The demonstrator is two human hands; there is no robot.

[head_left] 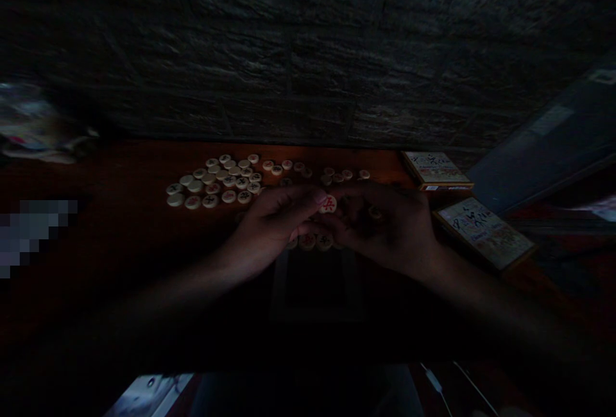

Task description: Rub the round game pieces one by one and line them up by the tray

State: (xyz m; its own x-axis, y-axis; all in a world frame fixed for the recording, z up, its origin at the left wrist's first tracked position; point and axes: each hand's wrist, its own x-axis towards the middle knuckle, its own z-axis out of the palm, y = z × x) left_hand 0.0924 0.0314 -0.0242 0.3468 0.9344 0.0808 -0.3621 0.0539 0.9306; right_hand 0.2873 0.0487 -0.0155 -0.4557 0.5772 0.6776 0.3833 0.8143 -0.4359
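A Chinese chess piece [328, 204] with a red character is held up between my two hands. My left hand [279, 218] is closed, its thumb pressed on the left edge of the piece. My right hand [399, 228] curls round from the other side, its fingertips at the piece's right and lower edge. Another small round shape shows dimly under the right hand. Just below the hands, a row of pieces [308, 241] lies at the far end of a dark open box [356, 289]. The undersides of both hands are in shadow.
Many loose pieces [221, 174] lie on the wooden table [129, 179] at the left, with more behind my hands. Two flat printed boxes [437, 170] rest at the right. A stone wall [289, 58] rises behind. A white cable [433, 380] hangs at the lower right.
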